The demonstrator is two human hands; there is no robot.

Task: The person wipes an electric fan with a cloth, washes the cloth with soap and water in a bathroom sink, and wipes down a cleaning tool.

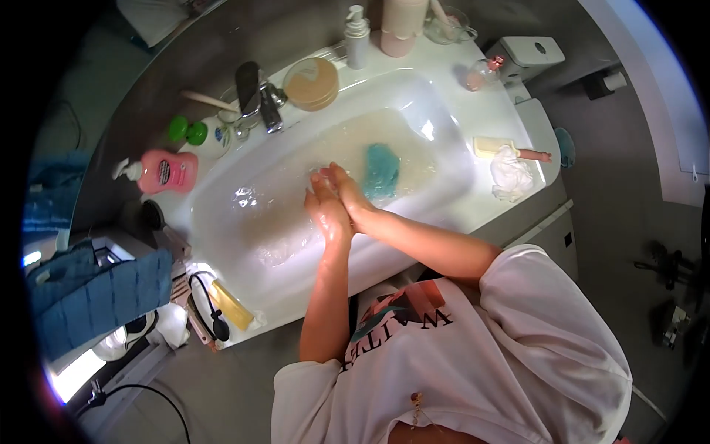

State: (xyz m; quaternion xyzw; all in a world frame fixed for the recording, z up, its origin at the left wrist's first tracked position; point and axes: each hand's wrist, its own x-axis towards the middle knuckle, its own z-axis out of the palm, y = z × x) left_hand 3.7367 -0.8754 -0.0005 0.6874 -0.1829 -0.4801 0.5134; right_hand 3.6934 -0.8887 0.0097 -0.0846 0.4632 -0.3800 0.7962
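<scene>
Over the water in the white sink [436,111], my two wet hands are pressed together. My left hand [327,213] has its fingers stretched out, and soapy shine covers its back. Against its inner side lies my right hand [353,196], fingers long and pointing toward the tap. Whether anything small sits between the palms is hidden. Just right of my fingertips a teal cloth [381,170] rests in the cloudy water. Foam [277,251] floats at the near left of the basin.
Behind the basin stand a tap [268,107], a round tan container [311,83] and a white pump bottle [356,41]. A pink soap bottle [168,171] is at left, near a blue towel [103,296]. A brush [510,149] and a crumpled white cloth [510,175] lie on the right ledge.
</scene>
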